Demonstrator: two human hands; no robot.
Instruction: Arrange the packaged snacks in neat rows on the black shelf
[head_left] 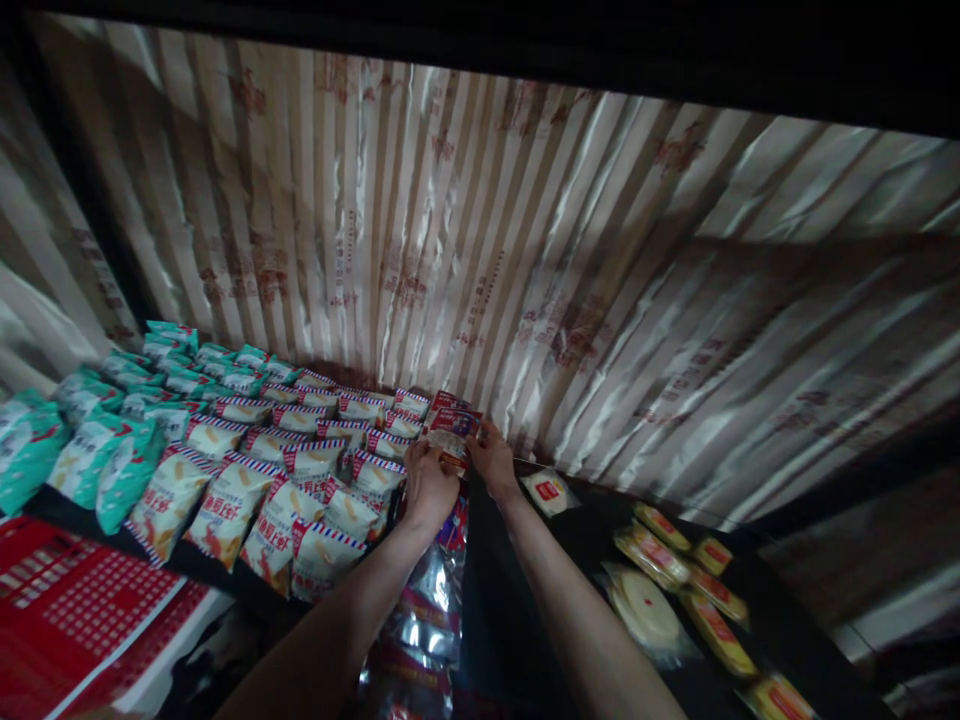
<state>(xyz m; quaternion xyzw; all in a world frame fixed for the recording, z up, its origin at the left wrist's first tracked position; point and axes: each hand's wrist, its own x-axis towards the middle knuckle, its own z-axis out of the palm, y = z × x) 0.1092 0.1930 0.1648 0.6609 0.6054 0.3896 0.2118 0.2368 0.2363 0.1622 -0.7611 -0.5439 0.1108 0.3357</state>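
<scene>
A dark red snack packet point(452, 432) with a pale patch lies at the back end of a row, near the wrapped wall. My left hand point(432, 488) is closed at its lower left edge, fingers curled onto it. At the right edge my right hand point(491, 458) pinches the same packet. Another red packet point(448, 400) shows just behind it. Below my left wrist, shiny dark packets point(427, 590) run toward me in a line. Directly left of my hands stand rows of white snack bags point(311, 460) with striped tops.
Teal snack bags point(109, 445) fill the far left. A red plastic basket point(82, 600) sits in front of them. On the dark shelf point(499, 590) to the right lie a round pale packet point(646, 610), several yellow packs point(716, 625) and a small white packet point(550, 491). Crinkled printed sheeting point(465, 230) lines the back.
</scene>
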